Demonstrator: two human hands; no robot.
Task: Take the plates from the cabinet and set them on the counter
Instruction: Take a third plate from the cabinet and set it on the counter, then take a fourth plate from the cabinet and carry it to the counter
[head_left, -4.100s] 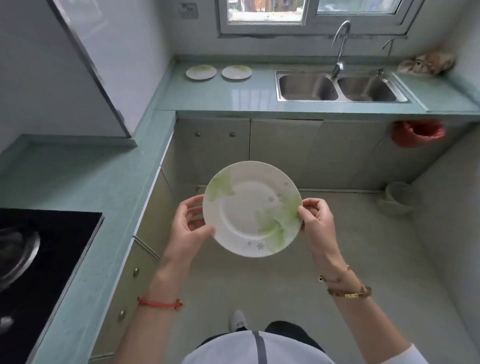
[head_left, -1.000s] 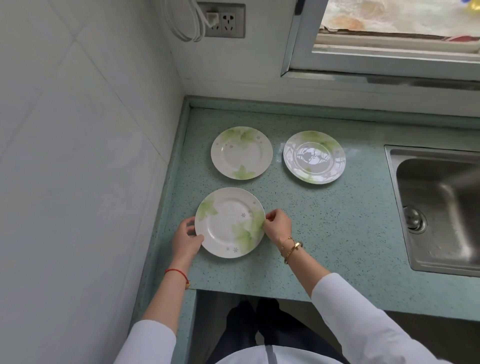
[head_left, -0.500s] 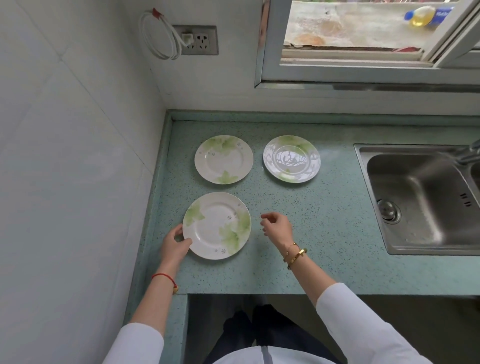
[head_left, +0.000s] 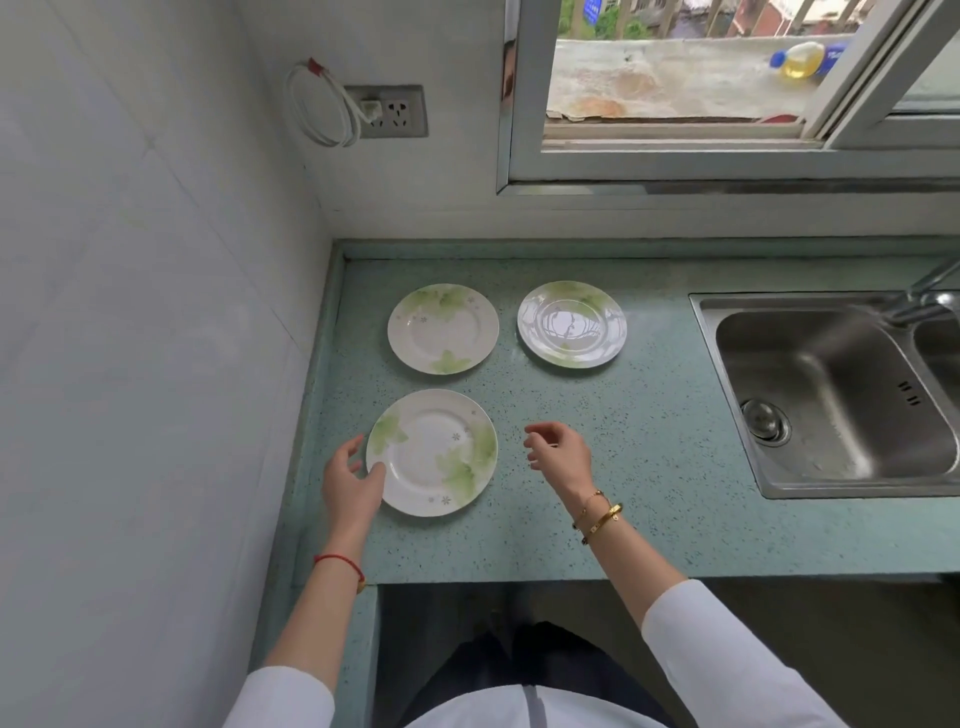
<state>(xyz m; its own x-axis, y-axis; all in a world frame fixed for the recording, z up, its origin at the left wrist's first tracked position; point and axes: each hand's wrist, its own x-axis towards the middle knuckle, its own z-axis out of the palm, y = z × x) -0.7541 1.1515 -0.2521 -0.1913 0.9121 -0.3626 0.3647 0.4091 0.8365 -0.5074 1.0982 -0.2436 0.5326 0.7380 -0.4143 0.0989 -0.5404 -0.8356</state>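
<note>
Nearest plate (head_left: 434, 452) lies flat on the table (head_left: 649, 467) at centre-left, below the upper-left plate (head_left: 442, 328) and upper-right plate (head_left: 571, 323); left hand (head_left: 350, 480) touches its left rim, fingers relaxed; right hand (head_left: 558, 452) hovers beside it, fingers loosely curled, empty.

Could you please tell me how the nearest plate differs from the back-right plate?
The nearest plate has the left hand at its rim; the back-right plate has no hand near. The nearest plate's green leaves show clearly; the back-right plate's centre is washed by glare. Both lie flat on the counter, round and leaf-patterned.
</note>
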